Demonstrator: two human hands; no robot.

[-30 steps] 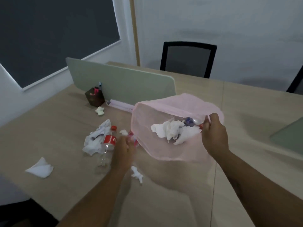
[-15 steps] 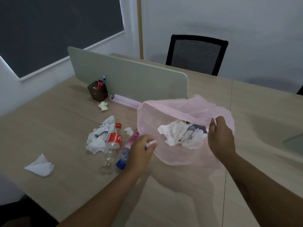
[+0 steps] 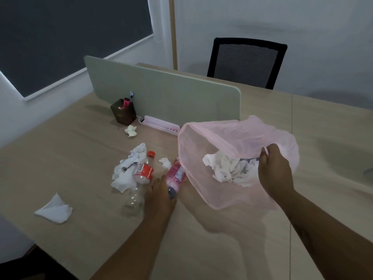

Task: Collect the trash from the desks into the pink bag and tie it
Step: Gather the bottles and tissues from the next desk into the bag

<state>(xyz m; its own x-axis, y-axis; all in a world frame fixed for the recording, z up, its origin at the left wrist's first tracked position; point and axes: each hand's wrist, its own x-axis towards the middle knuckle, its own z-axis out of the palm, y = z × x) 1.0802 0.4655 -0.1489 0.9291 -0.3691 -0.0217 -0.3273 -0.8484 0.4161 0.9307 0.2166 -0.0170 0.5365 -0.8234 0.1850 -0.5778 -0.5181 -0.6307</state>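
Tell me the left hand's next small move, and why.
Probably lift the pink-labelled bottle into the bag: the left hand is at its cap end, and the right hand holds the bag's mouth open right beside it.

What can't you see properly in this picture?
- Head view: the left hand covers its own fingers, so its grip on the pink-label bottle is unclear.
- The dark thing in the pink bag is covered by tissues and the right hand.
- The red-label bottle: print too blurred to read.
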